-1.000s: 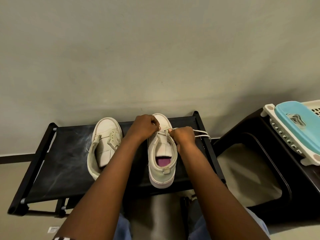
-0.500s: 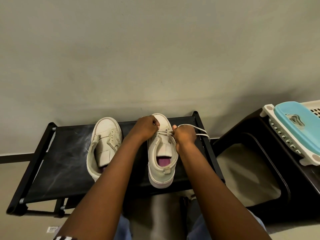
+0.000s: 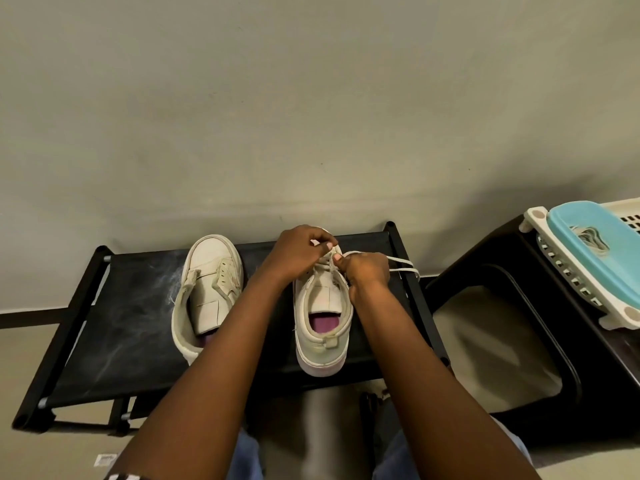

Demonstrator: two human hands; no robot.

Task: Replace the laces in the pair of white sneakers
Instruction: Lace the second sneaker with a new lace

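Nearest, cut off by the lower edge: knees in blue cloth, blurred, with two bare forearms reaching forward over them.

Worktop: low, black, dusty grey smears on its surface; its near legs are partly hidden by the arms.

Right sneaker: white, upright on the worktop, heel toward the person, purple insole showing; its toe and eyelets are covered by both hands.

Left sneaker: white, beside the first but apart from it, unlaced, tongue loose; its heel is hidden behind the left forearm.

Left hand: knuckles up, fingers curled over the right sneaker's toe end, thumb and forefinger pinching the lace; the contact itself is hard to make out.

Right hand: fingers curled, thumb tip pinching the same lace at the eyelets; the lace loops out rightward across the worktop's end rail.

Far right: black stand, carrying a white basket with a blue lid, cut off by the frame.

Beyond: plain wall.
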